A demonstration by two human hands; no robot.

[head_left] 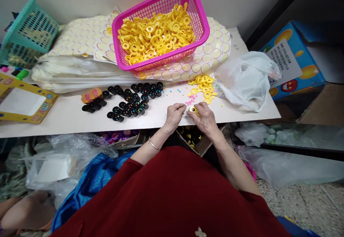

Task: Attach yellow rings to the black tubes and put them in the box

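Both my hands meet at the front edge of the white table (pixel 67 117). My right hand (pixel 204 118) pinches a small yellow ring piece (pixel 192 109). My left hand (pixel 173 116) has its fingers curled and pressed against the same piece from the left. Tiny pink and yellow beads (pixel 190 100) lie scattered just beyond the fingers. A loose pile of yellow rings (pixel 204 85) sits behind them. Several short black cylinders (pixel 134 101) lie in rows to the left.
A pink basket (pixel 200 13) full of yellow rings rests on stacked sheets of round stickers (pixel 80 38). A teal basket (pixel 29 33) stands far left, a white plastic bag (pixel 245 81) right, a yellow card box (pixel 24 102) left. Bags and a blue carton crowd the floor.
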